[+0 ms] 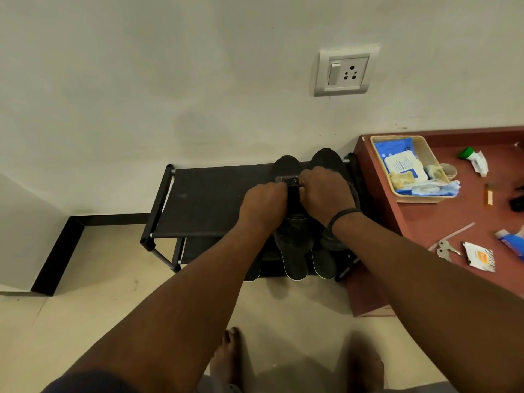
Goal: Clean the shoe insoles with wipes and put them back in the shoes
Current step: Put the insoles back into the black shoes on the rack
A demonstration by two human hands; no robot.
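Fingers of the left hand [262, 204] and right hand [323, 191] curl together at the metal-buckled strap [292, 181] of a black sandal-type shoe [292, 222]; both appear clamped on the strap, though the fingertips are hidden beneath the knuckles. Head view: the shoe stands beside its partner, a second black shoe [326, 160], on the top tier of a black fabric shoe rack [207, 199] against the wall. Dark insoles [296, 265] with pale edges lie on the lower shelf, near the front edge, not yet in the shoes. A blue-and-white pack of wipes [402, 163] sits in a beige basket [425, 154] on the reddish-brown table [425, 217] to the right, well apart from the hands. Judged step: loosening the strap to open the shoe. To do it well, steady the shoe with one hand, free the buckle fully, and widen the opening before seating an insole flat.
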